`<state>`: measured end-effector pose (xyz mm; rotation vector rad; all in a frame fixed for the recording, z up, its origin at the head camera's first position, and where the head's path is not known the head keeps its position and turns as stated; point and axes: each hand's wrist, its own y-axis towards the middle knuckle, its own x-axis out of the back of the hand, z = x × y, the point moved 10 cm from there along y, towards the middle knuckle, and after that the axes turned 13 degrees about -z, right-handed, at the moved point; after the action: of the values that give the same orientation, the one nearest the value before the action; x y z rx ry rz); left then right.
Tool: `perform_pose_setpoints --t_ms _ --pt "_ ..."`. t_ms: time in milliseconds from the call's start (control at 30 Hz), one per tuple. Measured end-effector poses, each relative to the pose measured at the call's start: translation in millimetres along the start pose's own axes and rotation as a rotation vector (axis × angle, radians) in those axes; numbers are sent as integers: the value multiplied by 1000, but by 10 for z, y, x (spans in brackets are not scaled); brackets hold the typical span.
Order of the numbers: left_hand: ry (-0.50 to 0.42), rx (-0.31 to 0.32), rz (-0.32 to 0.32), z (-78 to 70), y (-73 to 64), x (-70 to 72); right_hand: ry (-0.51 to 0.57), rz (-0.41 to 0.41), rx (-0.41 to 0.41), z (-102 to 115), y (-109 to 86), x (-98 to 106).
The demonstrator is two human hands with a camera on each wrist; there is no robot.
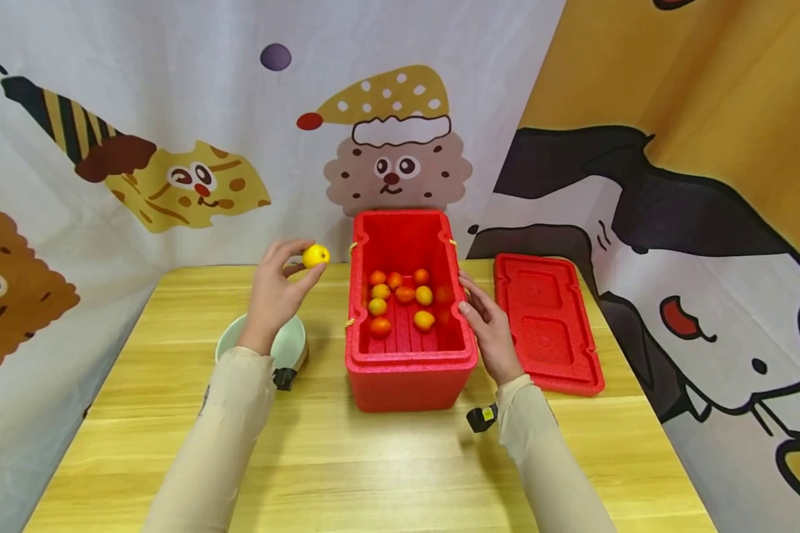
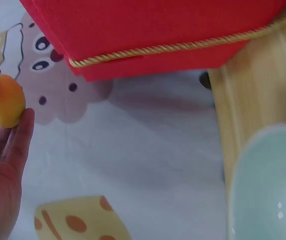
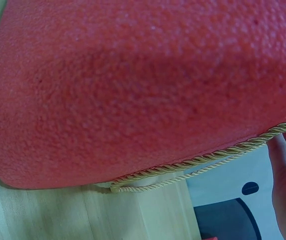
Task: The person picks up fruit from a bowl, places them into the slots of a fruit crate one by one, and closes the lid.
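My left hand [image 1: 276,289] pinches a small yellow fruit [image 1: 316,256] between thumb and fingertips, left of a red foam box [image 1: 403,385]. In the left wrist view, the fruit [image 2: 4,101] looks oval and orange-yellow. Below this hand stands a pale green bowl [image 1: 296,337], partly hidden by the forearm. At the box's right side rests my right hand [image 1: 493,333], its fingers and thumb against the rim. Several orange-red fruits [image 1: 380,327] and yellow fruits [image 1: 424,320] lie on the box floor. The right wrist view shows the fingers [image 3: 281,150] beside the box's rope.
A red lid [image 1: 547,322] lies flat on the wooden table [image 1: 373,474], right of the box. Gold rope [image 2: 183,47] runs along the box's side. A printed curtain [image 1: 193,44] hangs behind the table.
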<state>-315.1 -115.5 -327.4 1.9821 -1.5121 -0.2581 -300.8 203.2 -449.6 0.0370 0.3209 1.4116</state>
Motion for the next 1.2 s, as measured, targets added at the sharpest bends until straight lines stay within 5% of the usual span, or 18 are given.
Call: perform_pose_setpoints --t_ms 267,700,1200 --pt "-53 -25 69 166 133 -293 0 -3 -2 10 -3 7" --pt "-91 -6 195 92 179 -688 14 -3 -8 -1 -11 -11" --pt "-13 -62 239 69 174 -982 -12 5 -4 -7 -18 5"
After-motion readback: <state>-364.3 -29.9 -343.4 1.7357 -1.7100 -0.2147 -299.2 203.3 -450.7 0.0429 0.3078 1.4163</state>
